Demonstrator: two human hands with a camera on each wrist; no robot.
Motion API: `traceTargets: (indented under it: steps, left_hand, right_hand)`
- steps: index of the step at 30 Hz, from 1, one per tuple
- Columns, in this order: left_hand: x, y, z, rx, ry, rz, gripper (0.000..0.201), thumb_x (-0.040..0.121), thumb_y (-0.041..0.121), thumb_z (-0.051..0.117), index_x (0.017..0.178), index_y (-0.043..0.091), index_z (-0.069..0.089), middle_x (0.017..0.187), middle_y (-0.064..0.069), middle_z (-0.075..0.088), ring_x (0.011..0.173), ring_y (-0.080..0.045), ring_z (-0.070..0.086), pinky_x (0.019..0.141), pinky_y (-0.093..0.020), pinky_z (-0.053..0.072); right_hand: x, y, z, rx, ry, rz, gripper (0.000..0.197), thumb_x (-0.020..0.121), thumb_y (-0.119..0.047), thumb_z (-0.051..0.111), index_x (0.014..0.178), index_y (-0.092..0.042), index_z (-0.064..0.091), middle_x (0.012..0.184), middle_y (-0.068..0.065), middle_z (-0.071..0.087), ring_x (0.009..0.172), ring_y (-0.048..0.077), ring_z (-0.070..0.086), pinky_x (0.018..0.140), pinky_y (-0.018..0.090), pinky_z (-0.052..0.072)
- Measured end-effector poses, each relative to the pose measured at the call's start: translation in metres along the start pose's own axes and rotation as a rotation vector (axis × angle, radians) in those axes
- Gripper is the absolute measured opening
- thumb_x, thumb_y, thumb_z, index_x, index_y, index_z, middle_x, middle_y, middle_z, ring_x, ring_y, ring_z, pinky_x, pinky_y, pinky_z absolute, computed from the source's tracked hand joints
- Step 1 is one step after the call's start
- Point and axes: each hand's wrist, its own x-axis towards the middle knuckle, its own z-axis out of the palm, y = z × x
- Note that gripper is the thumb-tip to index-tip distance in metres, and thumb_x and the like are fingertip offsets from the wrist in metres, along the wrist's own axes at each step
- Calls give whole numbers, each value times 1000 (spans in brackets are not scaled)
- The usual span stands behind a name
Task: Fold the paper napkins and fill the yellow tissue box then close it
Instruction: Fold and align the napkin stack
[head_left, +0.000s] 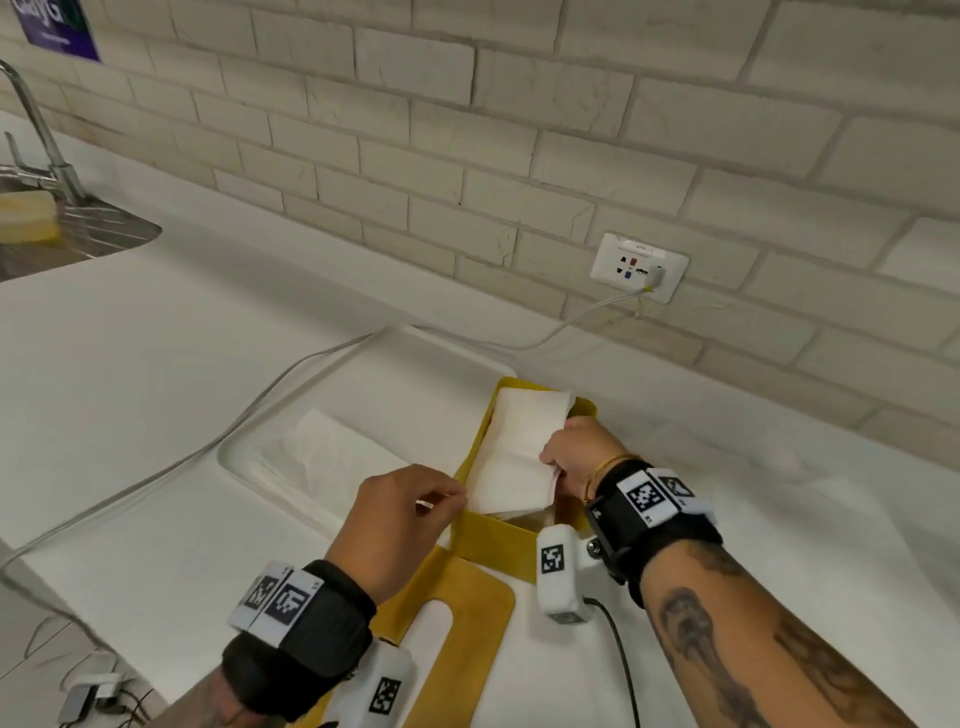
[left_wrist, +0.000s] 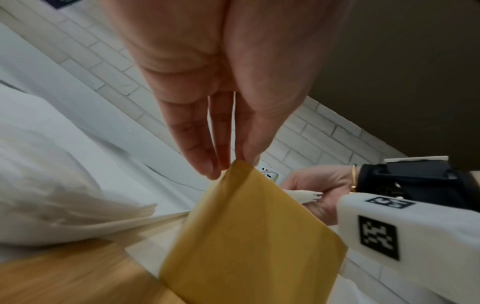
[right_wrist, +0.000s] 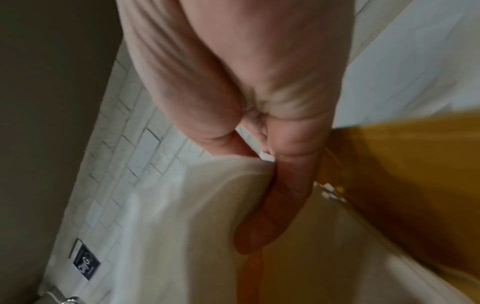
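The open yellow tissue box (head_left: 493, 540) stands on the white counter, its slotted lid (head_left: 467, 613) lying flat in front of it. My right hand (head_left: 566, 452) grips a stack of folded white napkins (head_left: 519, 452) by its right edge, tilted over the box's opening. In the right wrist view the thumb and fingers (right_wrist: 275, 209) clamp the napkins (right_wrist: 194, 216) above the box's inner wall (right_wrist: 402, 164). My left hand (head_left: 415, 509) is at the box's near left corner. In the left wrist view its hand (left_wrist: 228, 162) pinches that corner of the box (left_wrist: 254, 236). Loose unfolded napkins (head_left: 322, 457) lie left of the box.
The loose napkins sit in a shallow white tray (head_left: 234, 452). A white cable (head_left: 208, 441) runs from the wall socket (head_left: 639, 265) across the counter. A sink (head_left: 78, 234) with a tap (head_left: 36, 119) is at the far left. The brick wall stands close behind.
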Motion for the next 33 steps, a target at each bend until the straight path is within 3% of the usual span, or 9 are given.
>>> traceTargets:
  steps: [5, 8, 12, 15, 17, 21, 24, 27, 33]
  left_hand:
    - [-1, -4, 1, -31, -3, 10, 10, 92, 20, 73, 99, 24, 78, 95, 17, 73, 92, 6, 65, 79, -7, 51]
    - [-1, -7, 1, -42, -3, 1, 9, 93, 22, 73, 99, 25, 78, 95, 16, 73, 88, 1, 67, 81, -15, 55]
    - [-1, -6, 1, -29, -12, 2, 9, 94, 25, 71, 99, 28, 77, 96, 18, 71, 88, -1, 67, 82, -16, 54]
    - [0, -6, 1, -20, -8, 17, 9, 94, 24, 71, 99, 27, 78, 94, 19, 70, 87, 1, 66, 80, -10, 51]
    - [0, -6, 1, -14, -13, 26, 9, 94, 24, 71, 99, 26, 78, 93, 19, 70, 86, 2, 66, 80, -10, 51]
    - [0, -8, 2, -13, -14, 32, 9, 94, 24, 71, 99, 26, 78, 94, 18, 71, 86, 3, 65, 79, -8, 50]
    - [1, -8, 2, -14, -10, 48, 8, 93, 21, 73, 97, 24, 79, 92, 18, 71, 84, 4, 65, 78, -8, 50]
    - [0, -7, 3, -18, -4, 50, 8, 92, 20, 73, 95, 24, 80, 90, 18, 71, 84, 6, 65, 77, -8, 50]
    - [0, -6, 1, -9, -11, 35, 10, 93, 21, 72, 99, 22, 80, 95, 13, 74, 85, 1, 67, 80, -15, 54]
  right_hand:
    - [-2, 1, 11, -234, 11, 53, 41, 96, 0, 49, 136, 10, 48, 135, 28, 55, 125, 42, 56, 101, 45, 52]
    - [-6, -3, 22, -199, 61, 123, 43, 100, -1, 45, 141, 11, 44, 143, 29, 49, 131, 42, 50, 82, 31, 49]
    - [-24, -12, 28, -638, 49, 60, 41, 109, -9, 31, 143, 4, 47, 149, 25, 46, 138, 39, 44, 107, 36, 39]
    - [-24, -13, 28, -528, 58, 144, 41, 106, -9, 40, 145, 5, 44, 148, 26, 45, 138, 39, 45, 109, 38, 38]
    - [-21, -8, 28, -412, 99, 157, 54, 102, -8, 49, 149, 9, 31, 150, 27, 42, 137, 38, 45, 107, 38, 40]
    - [-22, -12, 30, -640, 69, 131, 100, 98, -21, 61, 155, 2, -19, 166, 23, 12, 150, 35, 28, 117, 38, 35]
    - [-33, -21, 30, -782, 67, -31, 85, 95, -25, 62, 160, -10, 8, 165, 18, 9, 152, 37, 17, 119, 44, 32]
    - [-38, -25, 34, -879, -70, -174, 40, 101, -13, 46, 139, -7, 53, 148, 16, 45, 134, 34, 47, 109, 41, 45]
    - [-38, -15, 47, -984, -355, -86, 36, 99, -22, 57, 130, -6, 65, 134, 10, 64, 118, 30, 62, 99, 36, 51]
